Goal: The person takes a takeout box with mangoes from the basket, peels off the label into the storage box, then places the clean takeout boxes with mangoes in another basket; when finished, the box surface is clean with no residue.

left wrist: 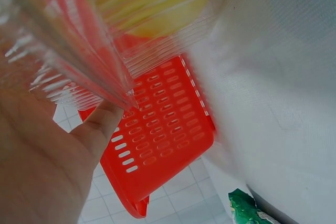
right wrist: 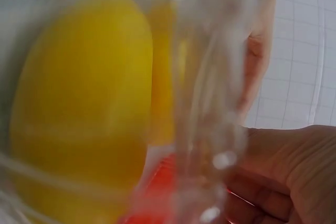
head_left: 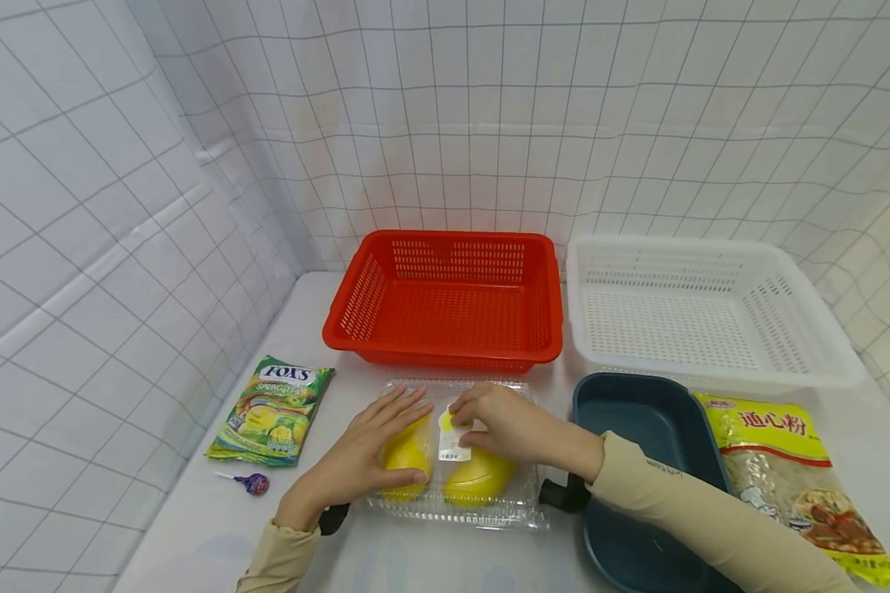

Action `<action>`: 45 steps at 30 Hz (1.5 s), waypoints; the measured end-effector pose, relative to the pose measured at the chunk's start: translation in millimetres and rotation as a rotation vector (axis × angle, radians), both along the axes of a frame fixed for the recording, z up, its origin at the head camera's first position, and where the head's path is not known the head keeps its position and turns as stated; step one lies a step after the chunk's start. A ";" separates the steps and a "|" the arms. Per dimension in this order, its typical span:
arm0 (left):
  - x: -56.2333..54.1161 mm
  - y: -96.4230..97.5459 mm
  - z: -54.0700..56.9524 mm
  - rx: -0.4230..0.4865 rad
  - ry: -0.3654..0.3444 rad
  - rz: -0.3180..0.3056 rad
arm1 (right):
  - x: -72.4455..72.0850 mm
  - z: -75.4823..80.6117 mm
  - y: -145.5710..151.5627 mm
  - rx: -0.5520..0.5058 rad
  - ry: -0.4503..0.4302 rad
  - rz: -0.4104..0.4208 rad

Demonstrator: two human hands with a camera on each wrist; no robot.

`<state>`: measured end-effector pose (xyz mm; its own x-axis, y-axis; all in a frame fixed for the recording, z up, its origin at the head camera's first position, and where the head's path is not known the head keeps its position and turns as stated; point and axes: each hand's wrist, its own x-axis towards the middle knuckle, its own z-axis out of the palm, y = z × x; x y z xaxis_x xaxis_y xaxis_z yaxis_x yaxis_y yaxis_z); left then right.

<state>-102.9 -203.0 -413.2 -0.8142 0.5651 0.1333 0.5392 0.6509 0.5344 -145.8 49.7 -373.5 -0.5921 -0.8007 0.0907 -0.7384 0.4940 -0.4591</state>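
Note:
A clear plastic clamshell box (head_left: 489, 517) lies closed on the table, with two yellow fruits that look like mangoes (head_left: 480, 482) inside. On its lid is a white and yellow label (head_left: 452, 449). My left hand (head_left: 367, 449) rests on the left part of the lid, its fingers spread and fairly straight. Bent over the lid, my right hand (head_left: 504, 422) pinches at the label's upper right edge with thumb and fingers. The fingertips there are partly hidden. Up close in the right wrist view, one mango (right wrist: 84, 103) shows through blurred plastic.
Behind the box stand a red basket (head_left: 452, 325) and a white basket (head_left: 667, 325). A dark blue tub (head_left: 638, 412) sits under the right forearm, beside a yellow pasta bag (head_left: 786, 469). At left lie a green candy bag (head_left: 274, 412) and a lollipop (head_left: 255, 483).

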 end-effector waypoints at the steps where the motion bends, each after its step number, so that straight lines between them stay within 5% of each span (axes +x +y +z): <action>1: 0.0 0.1 0.1 -0.001 0.001 0.000 | -0.5 0.3 0.2 0.000 -0.005 0.001; 24: -0.2 0.8 0.1 0.004 -0.001 -0.004 | -3.9 4.2 3.9 0.029 0.003 0.086; 45: -0.2 1.2 0.3 0.011 -0.007 0.002 | -2.4 -2.0 1.5 -0.035 0.056 0.072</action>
